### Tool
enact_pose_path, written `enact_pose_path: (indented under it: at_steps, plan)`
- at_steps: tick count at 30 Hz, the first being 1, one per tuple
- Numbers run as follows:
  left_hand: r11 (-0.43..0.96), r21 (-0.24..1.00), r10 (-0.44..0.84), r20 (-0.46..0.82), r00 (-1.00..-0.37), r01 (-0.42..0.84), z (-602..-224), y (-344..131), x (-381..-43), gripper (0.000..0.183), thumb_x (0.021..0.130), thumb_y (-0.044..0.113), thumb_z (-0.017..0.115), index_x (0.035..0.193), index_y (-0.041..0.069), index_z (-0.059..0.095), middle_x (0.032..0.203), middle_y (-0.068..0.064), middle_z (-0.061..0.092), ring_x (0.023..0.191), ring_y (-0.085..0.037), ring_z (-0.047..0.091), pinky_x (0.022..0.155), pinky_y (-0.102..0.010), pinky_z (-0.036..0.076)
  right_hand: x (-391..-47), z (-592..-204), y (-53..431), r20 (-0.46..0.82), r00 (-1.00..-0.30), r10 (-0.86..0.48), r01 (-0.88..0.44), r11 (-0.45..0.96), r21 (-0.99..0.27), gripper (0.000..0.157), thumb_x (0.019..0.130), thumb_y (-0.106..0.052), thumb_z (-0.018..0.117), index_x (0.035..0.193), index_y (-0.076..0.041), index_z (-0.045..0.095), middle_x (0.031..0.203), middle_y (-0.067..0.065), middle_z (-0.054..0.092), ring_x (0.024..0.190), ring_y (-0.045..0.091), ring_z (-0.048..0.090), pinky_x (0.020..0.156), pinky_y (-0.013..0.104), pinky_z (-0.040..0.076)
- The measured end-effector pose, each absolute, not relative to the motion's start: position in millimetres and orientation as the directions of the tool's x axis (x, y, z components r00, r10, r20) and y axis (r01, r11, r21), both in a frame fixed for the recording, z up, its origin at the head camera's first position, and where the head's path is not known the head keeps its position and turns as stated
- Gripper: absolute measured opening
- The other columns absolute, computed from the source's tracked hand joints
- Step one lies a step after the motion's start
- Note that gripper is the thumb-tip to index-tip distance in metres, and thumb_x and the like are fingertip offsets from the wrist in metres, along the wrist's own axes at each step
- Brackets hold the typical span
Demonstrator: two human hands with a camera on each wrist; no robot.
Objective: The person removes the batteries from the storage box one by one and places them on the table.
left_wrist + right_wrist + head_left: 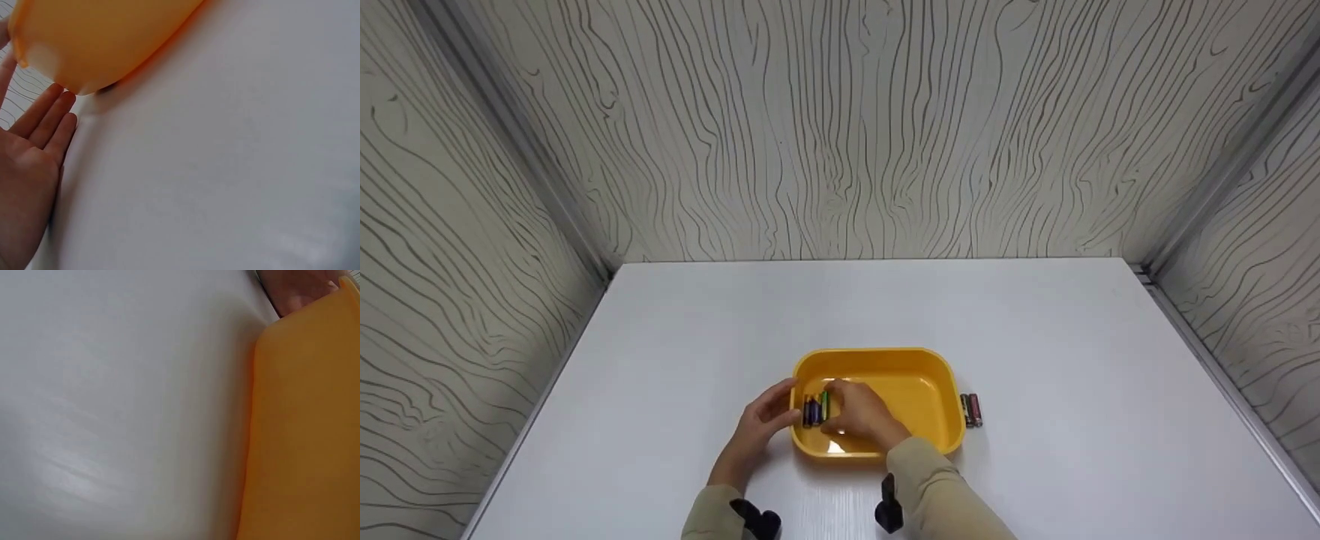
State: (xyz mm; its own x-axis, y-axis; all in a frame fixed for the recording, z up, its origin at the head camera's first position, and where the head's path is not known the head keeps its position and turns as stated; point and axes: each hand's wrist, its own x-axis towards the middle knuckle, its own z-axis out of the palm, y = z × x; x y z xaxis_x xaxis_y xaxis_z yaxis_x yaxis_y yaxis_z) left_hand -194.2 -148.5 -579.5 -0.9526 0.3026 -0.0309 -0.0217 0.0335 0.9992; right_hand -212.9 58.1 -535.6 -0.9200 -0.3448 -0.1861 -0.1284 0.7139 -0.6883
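A yellow plastic bin [877, 456] stands on the white table with several small batteries [812, 412] lined up side by side at its left end. My right hand [864, 411] reaches into the bin, thumb and fingertips pinching a green battery [824, 406] at its two ends, beside the darker ones. At the bin's left rim, my left hand [767, 414] touches the wall with its fingers spread. The left wrist view shows that palm [28, 169] with extended fingers against the outer wall. In the right wrist view, the bin wall hides the right hand.
Outside the bin's right wall, two batteries [971, 410], one reddish and one dark, lie on the white table [1072, 352]. Patterned panels [840, 135] enclose the table at the back and sides. Black wrist mounts [889, 510] sit near both sleeves.
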Motion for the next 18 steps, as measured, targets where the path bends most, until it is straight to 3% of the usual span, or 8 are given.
enact_pose_path:
  at_steps: [6,11,18]
  plan:
    - [0.022,1.0,0.305,-0.027,-0.952,-0.022,-579.2,-148.3,-194.6,0.058,0.093,0.018,0.063,0.145,0.007,0.041,0.151,-0.019,0.041,0.129,-0.01,0.054,0.102,-0.012,0.045,-212.8,-536.0,56.4,-0.201,-0.923,-0.328,-0.11,0.727,-0.678,0.049,0.075,-0.016,0.081,0.118,-0.005,0.063,0.11,0.007,0.067,0.095,0.02,0.057,0.098,0.042,0.051]
    - [0.025,0.999,0.3,-0.051,-0.952,-0.046,-578.8,-147.9,-195.6,0.058,0.093,0.019,0.063,0.146,0.009,0.041,0.15,-0.018,0.043,0.13,-0.017,0.053,0.102,-0.014,0.046,-213.3,-532.7,57.5,-0.184,-0.921,-0.343,-0.14,0.732,-0.667,0.046,0.07,-0.016,0.083,0.108,-0.001,0.064,0.096,0.008,0.067,0.08,0.018,0.055,0.078,0.034,0.052]
    - [0.042,0.996,0.283,-0.085,-0.955,-0.077,-578.8,-148.6,-194.4,0.059,0.092,0.022,0.064,0.146,0.013,0.042,0.15,-0.014,0.045,0.132,-0.021,0.052,0.107,-0.022,0.046,-211.7,-529.6,62.5,-0.205,-0.916,-0.346,-0.111,0.706,-0.699,0.053,0.071,-0.02,0.083,0.115,-0.001,0.062,0.1,0.009,0.066,0.082,0.017,0.055,0.075,0.031,0.051]
